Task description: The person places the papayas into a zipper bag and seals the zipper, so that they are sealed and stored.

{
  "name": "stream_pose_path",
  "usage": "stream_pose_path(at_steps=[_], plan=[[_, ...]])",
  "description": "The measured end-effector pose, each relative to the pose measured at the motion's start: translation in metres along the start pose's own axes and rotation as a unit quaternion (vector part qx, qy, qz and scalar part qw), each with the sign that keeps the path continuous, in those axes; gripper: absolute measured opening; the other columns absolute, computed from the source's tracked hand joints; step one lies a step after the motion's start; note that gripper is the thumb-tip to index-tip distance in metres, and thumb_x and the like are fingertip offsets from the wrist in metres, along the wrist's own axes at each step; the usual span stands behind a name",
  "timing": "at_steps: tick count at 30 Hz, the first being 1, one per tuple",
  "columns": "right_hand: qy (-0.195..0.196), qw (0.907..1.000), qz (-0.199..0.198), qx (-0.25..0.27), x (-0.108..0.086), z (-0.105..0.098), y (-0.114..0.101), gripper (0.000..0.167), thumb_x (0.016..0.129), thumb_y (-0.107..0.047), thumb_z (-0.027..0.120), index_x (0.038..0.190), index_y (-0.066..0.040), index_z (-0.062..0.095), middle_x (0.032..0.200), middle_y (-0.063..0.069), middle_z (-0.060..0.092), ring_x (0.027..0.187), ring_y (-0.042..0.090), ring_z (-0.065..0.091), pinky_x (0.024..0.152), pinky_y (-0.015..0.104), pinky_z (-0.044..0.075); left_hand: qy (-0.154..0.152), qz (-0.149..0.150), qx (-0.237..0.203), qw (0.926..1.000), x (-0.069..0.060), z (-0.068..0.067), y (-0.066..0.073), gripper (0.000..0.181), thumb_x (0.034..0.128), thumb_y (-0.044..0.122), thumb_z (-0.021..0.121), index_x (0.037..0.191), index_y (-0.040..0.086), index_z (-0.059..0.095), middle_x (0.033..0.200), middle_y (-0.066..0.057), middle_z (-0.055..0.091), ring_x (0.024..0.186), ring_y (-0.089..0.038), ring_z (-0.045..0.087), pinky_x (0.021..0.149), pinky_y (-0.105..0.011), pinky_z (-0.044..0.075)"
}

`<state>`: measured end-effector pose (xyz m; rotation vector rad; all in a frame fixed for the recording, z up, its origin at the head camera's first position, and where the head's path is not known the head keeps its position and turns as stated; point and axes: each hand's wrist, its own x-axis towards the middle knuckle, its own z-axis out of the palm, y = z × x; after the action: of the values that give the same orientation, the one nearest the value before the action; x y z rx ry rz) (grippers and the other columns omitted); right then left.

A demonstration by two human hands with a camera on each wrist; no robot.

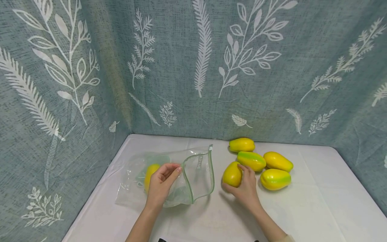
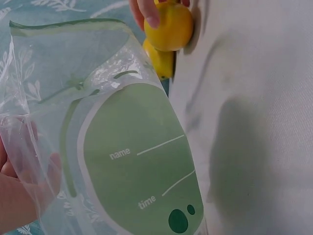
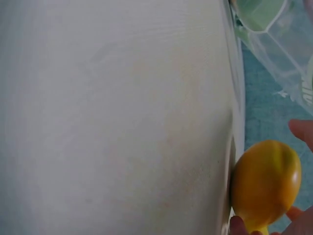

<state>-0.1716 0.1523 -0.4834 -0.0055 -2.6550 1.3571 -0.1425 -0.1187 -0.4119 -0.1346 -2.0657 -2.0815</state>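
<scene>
Left hand (image 1: 163, 183): thumb and forefinger pinch the clear bag (image 1: 198, 176) at its green rim. Bag lies along the left part of the white table (image 1: 314, 205); mouth gapes toward the right hand. One yellow fruit, the bagged fruit (image 1: 150, 174), sits inside, partly hidden behind the left hand. Left wrist view: green label (image 2: 137, 161) on the bag, printed "name" and "time", a line after each word.

Right hand (image 1: 246, 188): thumb and fingers curl round a second yellow fruit, the held fruit (image 1: 232, 175), just outside the bag mouth, near the rim but apart from it. Cannot tell whether this fruit rests on the table or is slightly raised.

Four more lie on the table beyond and to the right of the held fruit: back fruit (image 1: 242, 145); green-striped fruit (image 1: 251, 161) in front of it; side fruit (image 1: 278, 161) to the right; front fruit (image 1: 275, 179) nearest the right forearm. Pale sleeve (image 1: 286, 238) at that forearm. Blue-green curtain (image 1: 181, 67) with white leaf prints stands behind the table.
</scene>
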Motion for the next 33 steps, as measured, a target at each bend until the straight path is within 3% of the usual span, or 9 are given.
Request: stream_pose_path(at_steps=[9, 17, 28, 33], plan=[[-0.006, 0.9999, 0.006, -0.008, 0.003, 0.004, 0.001, 0.092, 0.073, -0.024, 0.085, 0.145, -0.002, 0.032, 0.15, 0.024, 0.02, 0.134, 0.042, 0.025, 0.105, 0.061, 0.029, 0.001, -0.005, 0.002, 1.0, 0.0, 0.0, 0.0, 0.018, 0.0923, 0.009, 0.067, 0.105, -0.004, 0.066, 0.101, -0.01, 0.068, 0.096, -0.017, 0.065, 0.088, -0.024, 0.051], [-0.006, 0.9999, 0.003, -0.008, 0.005, 0.004, 0.003, 0.09, 0.073, -0.021, 0.084, 0.145, -0.002, 0.032, 0.145, 0.024, 0.027, 0.13, 0.042, 0.033, 0.103, 0.06, 0.032, 0.0, -0.009, 0.001, 1.0, 0.0, 0.0, -0.001, 0.018, 0.0923, 0.009, 0.067, 0.105, -0.004, 0.066, 0.102, -0.012, 0.068, 0.097, -0.018, 0.065, 0.088, -0.024, 0.051], [0.009, 0.9996, -0.027, -0.005, 0.005, 0.003, 0.009, 0.078, 0.074, -0.013, 0.079, 0.141, -0.007, 0.04, 0.14, 0.025, 0.035, 0.125, 0.042, 0.042, 0.101, 0.06, 0.037, -0.002, -0.006, -0.004, 1.0, -0.001, 0.002, -0.001, 0.018, 0.092, 0.009, 0.067, 0.105, -0.004, 0.066, 0.102, -0.012, 0.068, 0.096, -0.019, 0.065, 0.088, -0.024, 0.051], [0.006, 0.9998, -0.018, -0.002, 0.006, 0.002, 0.01, 0.077, 0.074, -0.013, 0.078, 0.141, -0.009, 0.041, 0.141, 0.023, 0.036, 0.125, 0.04, 0.043, 0.1, 0.059, 0.037, -0.001, -0.008, 0.0, 1.0, 0.0, 0.002, -0.001, 0.018, 0.0918, 0.009, 0.068, 0.104, -0.004, 0.066, 0.102, -0.012, 0.068, 0.096, -0.017, 0.065, 0.088, -0.024, 0.051]])
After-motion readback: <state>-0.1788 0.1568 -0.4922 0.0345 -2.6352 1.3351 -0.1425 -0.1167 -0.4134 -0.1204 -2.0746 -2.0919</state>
